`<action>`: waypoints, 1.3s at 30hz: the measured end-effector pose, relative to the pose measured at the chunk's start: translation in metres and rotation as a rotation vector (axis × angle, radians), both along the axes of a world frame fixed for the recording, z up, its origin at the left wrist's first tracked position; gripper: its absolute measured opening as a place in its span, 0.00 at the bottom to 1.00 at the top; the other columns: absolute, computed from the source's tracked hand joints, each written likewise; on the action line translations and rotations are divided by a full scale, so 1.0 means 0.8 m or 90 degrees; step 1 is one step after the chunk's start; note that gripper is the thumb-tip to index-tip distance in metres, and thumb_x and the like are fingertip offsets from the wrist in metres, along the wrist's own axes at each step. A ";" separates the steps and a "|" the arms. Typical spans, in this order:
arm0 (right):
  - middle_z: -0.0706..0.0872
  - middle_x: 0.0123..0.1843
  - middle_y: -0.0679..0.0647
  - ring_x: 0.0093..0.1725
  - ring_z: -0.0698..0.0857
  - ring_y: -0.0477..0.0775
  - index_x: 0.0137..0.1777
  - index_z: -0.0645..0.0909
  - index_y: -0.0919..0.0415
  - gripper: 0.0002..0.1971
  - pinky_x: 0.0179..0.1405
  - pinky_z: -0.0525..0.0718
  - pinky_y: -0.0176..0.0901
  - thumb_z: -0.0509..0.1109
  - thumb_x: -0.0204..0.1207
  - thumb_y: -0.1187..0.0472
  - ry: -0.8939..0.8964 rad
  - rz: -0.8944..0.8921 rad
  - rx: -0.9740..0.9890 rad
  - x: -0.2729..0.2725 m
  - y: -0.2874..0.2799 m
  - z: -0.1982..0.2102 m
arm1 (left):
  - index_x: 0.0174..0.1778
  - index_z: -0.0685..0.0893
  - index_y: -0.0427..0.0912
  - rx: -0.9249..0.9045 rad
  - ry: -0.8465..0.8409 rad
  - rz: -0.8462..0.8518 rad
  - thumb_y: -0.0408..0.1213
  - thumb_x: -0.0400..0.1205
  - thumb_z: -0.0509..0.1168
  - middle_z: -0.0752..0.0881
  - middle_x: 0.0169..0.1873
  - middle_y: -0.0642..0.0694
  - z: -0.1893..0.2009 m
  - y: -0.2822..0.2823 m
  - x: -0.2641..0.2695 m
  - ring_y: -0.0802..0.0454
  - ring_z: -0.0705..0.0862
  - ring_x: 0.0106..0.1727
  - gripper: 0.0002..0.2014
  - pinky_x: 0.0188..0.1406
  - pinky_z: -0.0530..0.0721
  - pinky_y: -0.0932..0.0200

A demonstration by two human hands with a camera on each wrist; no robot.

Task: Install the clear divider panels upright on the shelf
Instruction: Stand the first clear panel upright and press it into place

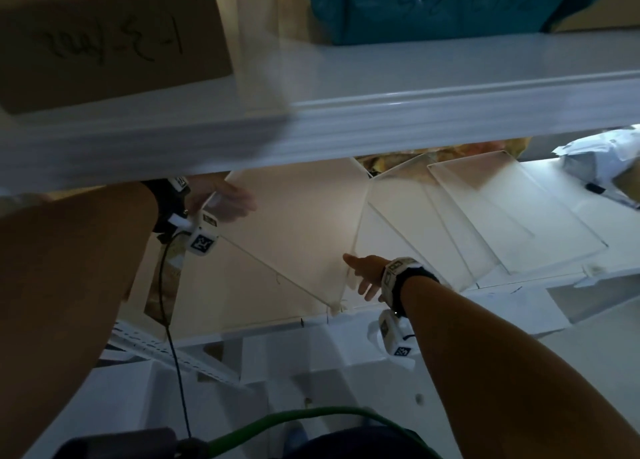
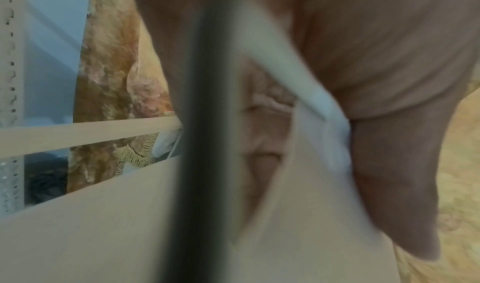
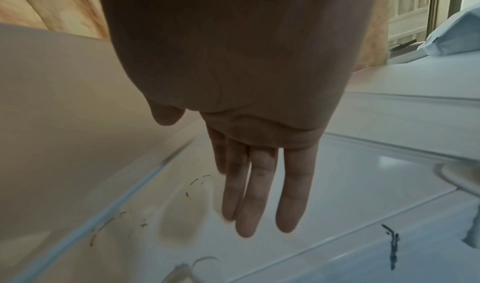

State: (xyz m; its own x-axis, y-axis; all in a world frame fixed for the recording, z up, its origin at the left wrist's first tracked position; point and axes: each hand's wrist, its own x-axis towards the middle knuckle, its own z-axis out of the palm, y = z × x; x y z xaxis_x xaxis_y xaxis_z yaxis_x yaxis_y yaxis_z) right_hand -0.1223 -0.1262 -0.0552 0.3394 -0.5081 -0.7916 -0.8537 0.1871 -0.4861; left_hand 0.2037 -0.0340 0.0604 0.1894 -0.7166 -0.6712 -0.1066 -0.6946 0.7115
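Note:
A large frosted clear divider panel (image 1: pixel 294 237) stands tilted on the white shelf (image 1: pixel 616 230), its lower corner at a small clip (image 1: pixel 337 308) on the front lip. My left hand (image 1: pixel 225 200) pinches its upper left corner; in the left wrist view the thumb (image 2: pixel 389 174) lies on the near face of the panel (image 2: pixel 103 236) and the fingers show through it. My right hand (image 1: pixel 365 273) is open beside the panel's right edge, fingers (image 3: pixel 259 184) straight over the shelf (image 3: pixel 363 184). Two more panels (image 1: pixel 394 223) (image 1: pixel 502 209) stand to the right.
The upper shelf board (image 1: pixel 381 112) hangs low over both hands and carries a cardboard box (image 1: pixel 104 43) and a teal bag (image 1: pixel 433 5). A white parcel (image 1: pixel 599 160) lies at the far right. A perforated upright (image 2: pixel 10 82) and patterned curtain (image 2: pixel 109 82) stand behind.

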 end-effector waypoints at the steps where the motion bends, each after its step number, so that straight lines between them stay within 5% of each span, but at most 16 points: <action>1: 0.86 0.60 0.62 0.53 0.87 0.62 0.77 0.66 0.62 0.39 0.59 0.81 0.60 0.50 0.80 0.31 -0.012 0.005 -0.016 0.003 0.001 -0.001 | 0.48 0.88 0.41 -0.013 0.012 0.003 0.48 0.63 0.82 0.91 0.51 0.46 -0.002 -0.001 -0.001 0.52 0.91 0.42 0.22 0.54 0.80 0.52; 3: 0.86 0.58 0.61 0.51 0.88 0.61 0.74 0.70 0.63 0.38 0.60 0.82 0.63 0.49 0.80 0.30 -0.034 0.014 -0.056 0.006 0.002 -0.002 | 0.45 0.91 0.42 -0.028 0.035 0.027 0.41 0.81 0.69 0.93 0.44 0.48 -0.006 -0.004 -0.008 0.54 0.92 0.40 0.08 0.51 0.80 0.53; 6: 0.85 0.58 0.62 0.48 0.89 0.60 0.70 0.71 0.64 0.36 0.50 0.86 0.58 0.53 0.80 0.32 -0.072 -0.017 -0.090 0.005 -0.004 -0.003 | 0.44 0.90 0.42 -0.055 0.034 0.072 0.33 0.89 0.54 0.93 0.36 0.49 -0.013 -0.013 -0.016 0.56 0.92 0.35 0.18 0.48 0.80 0.54; 9: 0.82 0.64 0.62 0.44 0.90 0.60 0.72 0.69 0.63 0.36 0.32 0.87 0.49 0.58 0.77 0.32 -0.095 -0.106 -0.076 0.000 -0.013 -0.008 | 0.42 0.90 0.40 -0.067 0.060 0.086 0.33 0.89 0.55 0.93 0.35 0.48 -0.015 -0.020 -0.025 0.56 0.92 0.35 0.19 0.44 0.86 0.56; 11: 0.82 0.60 0.59 0.48 0.90 0.61 0.67 0.71 0.64 0.31 0.42 0.89 0.57 0.59 0.80 0.36 -0.119 -0.151 -0.045 -0.007 -0.016 -0.009 | 0.35 0.94 0.42 -0.074 0.084 0.097 0.33 0.88 0.58 0.93 0.39 0.46 -0.021 -0.025 -0.030 0.55 0.92 0.37 0.21 0.35 0.90 0.60; 13: 0.86 0.53 0.58 0.48 0.90 0.60 0.62 0.76 0.67 0.26 0.51 0.87 0.60 0.62 0.82 0.42 -0.151 -0.190 0.000 -0.015 -0.017 -0.012 | 0.44 0.91 0.40 -0.078 0.081 0.104 0.35 0.80 0.68 0.93 0.42 0.45 -0.029 -0.030 -0.031 0.53 0.93 0.40 0.06 0.34 0.91 0.59; 15: 0.90 0.43 0.58 0.44 0.90 0.57 0.57 0.81 0.69 0.23 0.53 0.87 0.58 0.64 0.82 0.46 -0.146 -0.199 0.034 -0.026 -0.019 -0.014 | 0.51 0.85 0.39 -0.062 0.076 0.082 0.38 0.68 0.75 0.93 0.45 0.45 -0.034 -0.034 -0.036 0.51 0.92 0.43 0.16 0.37 0.91 0.56; 18: 0.91 0.36 0.59 0.40 0.91 0.56 0.51 0.82 0.70 0.20 0.48 0.90 0.55 0.67 0.81 0.49 -0.109 -0.225 0.079 -0.044 -0.019 -0.015 | 0.48 0.82 0.40 0.027 0.052 0.013 0.38 0.79 0.68 0.88 0.52 0.43 -0.047 -0.034 -0.046 0.48 0.86 0.45 0.06 0.41 0.85 0.54; 20: 0.88 0.35 0.61 0.37 0.89 0.57 0.47 0.82 0.72 0.19 0.48 0.90 0.58 0.69 0.81 0.51 -0.112 -0.258 0.075 -0.051 -0.022 -0.010 | 0.51 0.86 0.36 0.087 -0.050 -0.015 0.46 0.80 0.70 0.89 0.56 0.39 -0.061 -0.033 -0.045 0.46 0.88 0.47 0.14 0.44 0.87 0.52; 22: 0.84 0.31 0.62 0.31 0.85 0.58 0.44 0.80 0.70 0.13 0.41 0.91 0.59 0.71 0.80 0.58 -0.207 -0.379 0.045 -0.052 -0.033 -0.002 | 0.57 0.86 0.30 0.134 -0.127 -0.016 0.55 0.73 0.75 0.89 0.56 0.34 -0.076 -0.034 -0.048 0.41 0.89 0.49 0.29 0.47 0.90 0.47; 25: 0.85 0.41 0.63 0.35 0.85 0.59 0.48 0.78 0.67 0.05 0.34 0.88 0.53 0.68 0.80 0.65 -0.475 -0.648 0.015 -0.048 -0.057 0.010 | 0.59 0.77 0.29 0.193 -0.082 -0.003 0.57 0.81 0.65 0.89 0.44 0.34 -0.088 -0.031 -0.080 0.44 0.90 0.32 0.30 0.23 0.88 0.55; 28: 0.86 0.57 0.63 0.50 0.87 0.65 0.62 0.79 0.66 0.15 0.46 0.88 0.56 0.68 0.79 0.59 -0.688 -0.784 0.078 -0.039 -0.064 0.017 | 0.47 0.82 0.30 0.195 -0.081 -0.032 0.63 0.82 0.59 0.92 0.34 0.41 -0.109 -0.031 -0.105 0.48 0.91 0.32 0.33 0.40 0.90 0.52; 32: 0.86 0.53 0.64 0.51 0.86 0.67 0.59 0.79 0.64 0.10 0.49 0.87 0.59 0.66 0.78 0.64 -0.649 -0.681 0.103 -0.017 -0.037 0.009 | 0.50 0.86 0.31 0.147 -0.055 -0.037 0.64 0.84 0.55 0.93 0.36 0.43 -0.141 -0.043 -0.138 0.46 0.92 0.46 0.34 0.55 0.89 0.46; 36: 0.87 0.39 0.67 0.37 0.87 0.66 0.45 0.81 0.66 0.09 0.35 0.88 0.52 0.63 0.73 0.76 -0.559 -0.618 0.059 0.012 -0.007 -0.015 | 0.46 0.85 0.36 0.120 -0.067 -0.088 0.64 0.85 0.54 0.92 0.36 0.44 -0.162 -0.053 -0.179 0.46 0.91 0.47 0.31 0.50 0.89 0.49; 39: 0.87 0.32 0.66 0.33 0.87 0.64 0.39 0.80 0.67 0.07 0.34 0.87 0.52 0.63 0.73 0.76 -0.498 -0.554 0.047 0.024 0.010 -0.030 | 0.45 0.87 0.36 0.090 -0.103 -0.096 0.65 0.84 0.53 0.92 0.31 0.47 -0.179 -0.054 -0.191 0.49 0.92 0.43 0.33 0.47 0.90 0.51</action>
